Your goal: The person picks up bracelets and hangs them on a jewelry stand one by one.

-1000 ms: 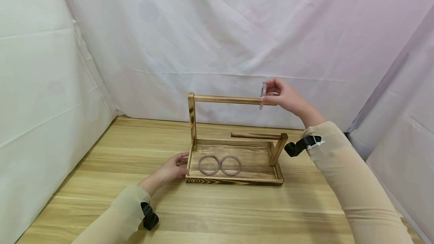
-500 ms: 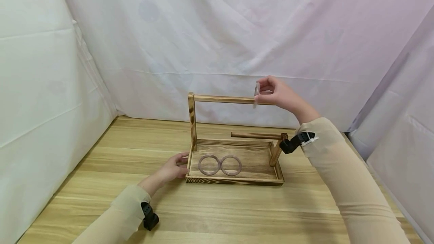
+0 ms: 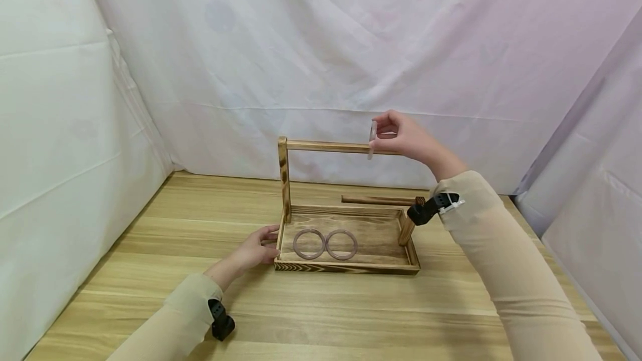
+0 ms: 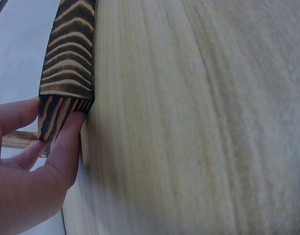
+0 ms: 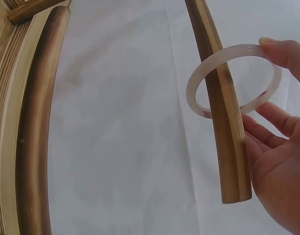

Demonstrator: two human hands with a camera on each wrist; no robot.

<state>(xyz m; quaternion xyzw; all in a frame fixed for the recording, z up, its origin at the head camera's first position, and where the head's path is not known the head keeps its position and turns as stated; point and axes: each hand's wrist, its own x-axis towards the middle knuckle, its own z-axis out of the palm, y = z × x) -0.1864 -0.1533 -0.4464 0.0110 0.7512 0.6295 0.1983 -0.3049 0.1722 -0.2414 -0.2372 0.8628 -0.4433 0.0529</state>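
Observation:
My right hand [image 3: 408, 138] pinches a pale, translucent bangle [image 5: 240, 51] between thumb and fingers. In the right wrist view the bangle encircles the upper bar [image 5: 228, 132], whose free end points back past the hand. This bar [image 3: 326, 147] belongs to a wooden stand with a tray base [image 3: 346, 268]. My left hand [image 3: 251, 250] rests its spread fingertips and thumb against the tray's left end; the left wrist view shows them touching the dark-grained end face [image 4: 59, 115]. Two more bangles, a left one [image 3: 295, 245] and a right one [image 3: 356, 245], lie flat side by side in the tray.
A shorter, lower bar [image 3: 378, 201] extends left from the stand's right post [image 3: 407, 233], with its left end free. The left post [image 3: 285, 183] carries the upper bar. The stand is on a wood-grain table [image 3: 321, 316], with white cloth [image 3: 321, 60] behind and at both sides.
My right hand has moved left along the upper bar, carrying the bangle with it. The left hand, the tray and the two lying bangles have stayed in place.

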